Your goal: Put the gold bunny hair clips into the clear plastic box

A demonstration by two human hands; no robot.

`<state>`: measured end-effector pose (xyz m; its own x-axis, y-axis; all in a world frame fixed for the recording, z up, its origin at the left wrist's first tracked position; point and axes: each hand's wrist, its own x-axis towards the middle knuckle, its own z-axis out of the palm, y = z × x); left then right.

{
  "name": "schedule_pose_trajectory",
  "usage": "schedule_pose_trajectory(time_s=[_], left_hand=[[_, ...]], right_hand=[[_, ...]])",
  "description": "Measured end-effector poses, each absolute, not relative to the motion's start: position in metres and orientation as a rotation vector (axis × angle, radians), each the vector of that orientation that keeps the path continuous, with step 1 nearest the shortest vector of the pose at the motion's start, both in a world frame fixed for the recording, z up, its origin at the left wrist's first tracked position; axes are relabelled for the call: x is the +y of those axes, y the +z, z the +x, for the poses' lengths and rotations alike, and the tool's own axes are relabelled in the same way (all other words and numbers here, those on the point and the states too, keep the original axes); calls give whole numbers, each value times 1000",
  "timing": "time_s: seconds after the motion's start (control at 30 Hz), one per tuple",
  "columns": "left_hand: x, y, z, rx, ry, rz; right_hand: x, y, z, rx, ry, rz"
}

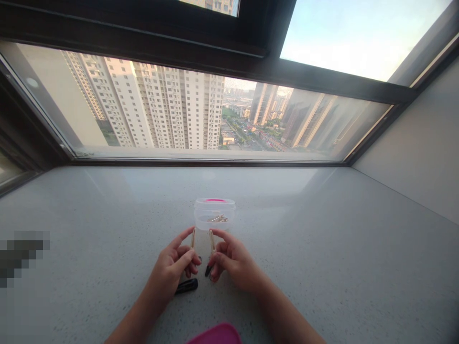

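My left hand (176, 264) is closed on a slim pale-gold strip (193, 238), held upright between the index fingertip and the thumb. A similar slim pale-gold strip (212, 242) stands between the index fingertip and thumb of my right hand (231, 260). A small black piece (208, 271) shows beside the right fingers; whether it is joined to that strip I cannot tell. Below my left fingers a black elongated object (187, 286) lies on the counter, partly covered by the hand. Just beyond both hands sits a clear plastic box (215, 210) with several thin gold-coloured pieces (218, 218) inside.
A bright pink rounded piece (217, 333) lies at the near edge of view on the speckled pale counter (322, 248). Dark window frames (201, 163) border the far side, with tall buildings outside. A white wall (423, 129) rises at right.
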<state>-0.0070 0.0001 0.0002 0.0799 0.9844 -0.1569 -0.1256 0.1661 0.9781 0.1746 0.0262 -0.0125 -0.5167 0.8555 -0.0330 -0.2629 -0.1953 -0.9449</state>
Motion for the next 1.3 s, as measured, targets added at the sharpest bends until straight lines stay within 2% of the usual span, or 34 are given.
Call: schedule_pose_trajectory(time_s=[1.3], left_hand=[[1, 3, -7, 1159, 1091, 1039]], right_hand=[[26, -11, 174, -1265, 1807, -786]])
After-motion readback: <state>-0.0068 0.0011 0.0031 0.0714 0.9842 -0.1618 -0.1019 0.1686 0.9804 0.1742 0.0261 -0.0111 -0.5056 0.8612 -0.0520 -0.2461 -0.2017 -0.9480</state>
